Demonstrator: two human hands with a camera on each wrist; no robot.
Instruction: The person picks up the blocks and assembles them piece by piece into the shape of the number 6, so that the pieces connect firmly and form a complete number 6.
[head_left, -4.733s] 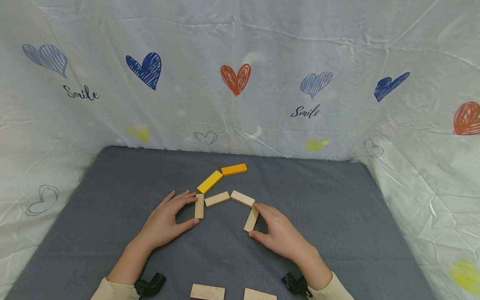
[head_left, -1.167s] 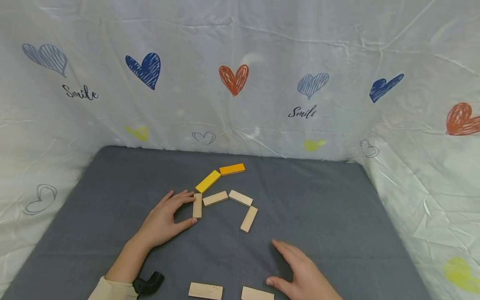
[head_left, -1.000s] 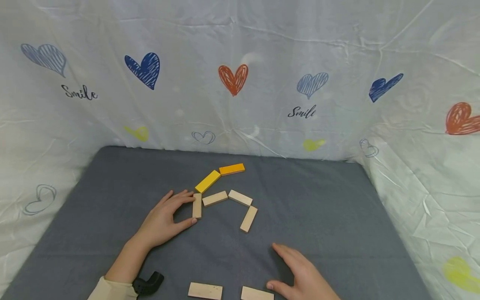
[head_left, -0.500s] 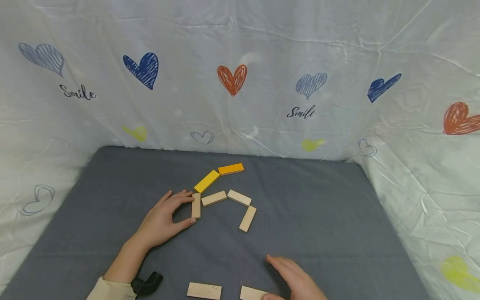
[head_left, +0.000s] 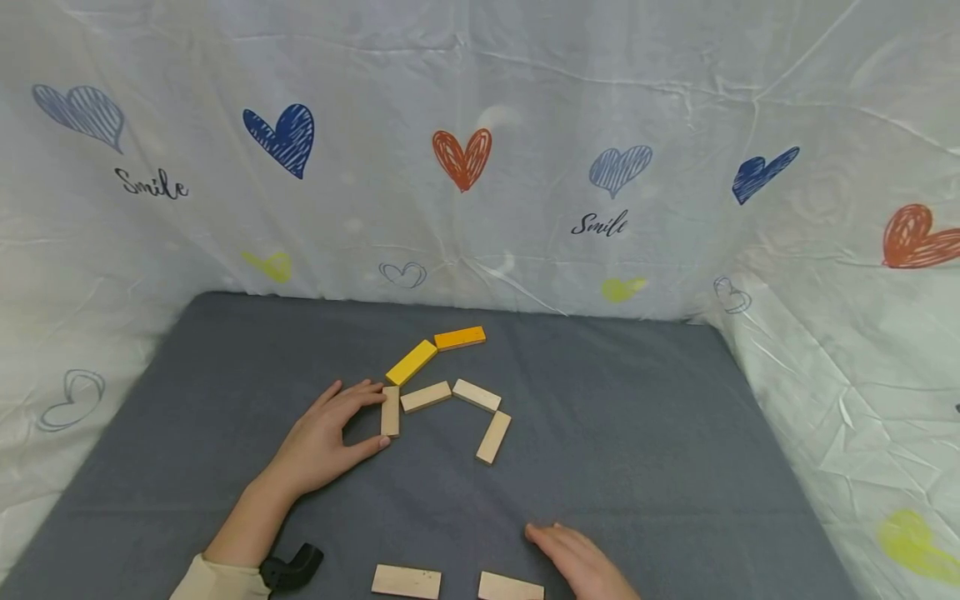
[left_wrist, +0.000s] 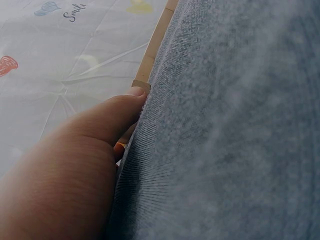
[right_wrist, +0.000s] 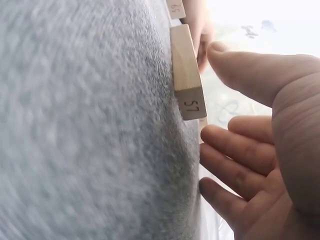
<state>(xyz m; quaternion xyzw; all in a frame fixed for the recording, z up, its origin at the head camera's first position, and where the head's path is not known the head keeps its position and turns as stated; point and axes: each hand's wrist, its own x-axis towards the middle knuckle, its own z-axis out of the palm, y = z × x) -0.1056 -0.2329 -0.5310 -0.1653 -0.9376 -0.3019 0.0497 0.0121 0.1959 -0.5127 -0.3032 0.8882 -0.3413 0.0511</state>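
Observation:
My left hand (head_left: 318, 446) holds a plain wooden block (head_left: 391, 414) at its two ends, thumb at the near end and a finger at the far one. In the left wrist view the thumb tip presses on the block's end (left_wrist: 141, 85). My right hand (head_left: 581, 567) is low in the head view, fingers stretched, beside a plain block (head_left: 512, 587) lying near the bottom edge. The right wrist view shows a block marked 57 (right_wrist: 186, 60) between its spread thumb and fingers, with a gap to the thumb.
Three more plain blocks, left (head_left: 425, 397), middle (head_left: 476, 395) and right (head_left: 493, 438), continue the arch from the held one. Behind lie a yellow block (head_left: 412, 363) and an orange block (head_left: 460, 338). Another plain block (head_left: 407, 582) lies in front on the grey cloth (head_left: 637, 433).
My right hand has let go of the arch's right-hand block and moved down toward the plain block near the bottom edge. My left hand stays on its block.

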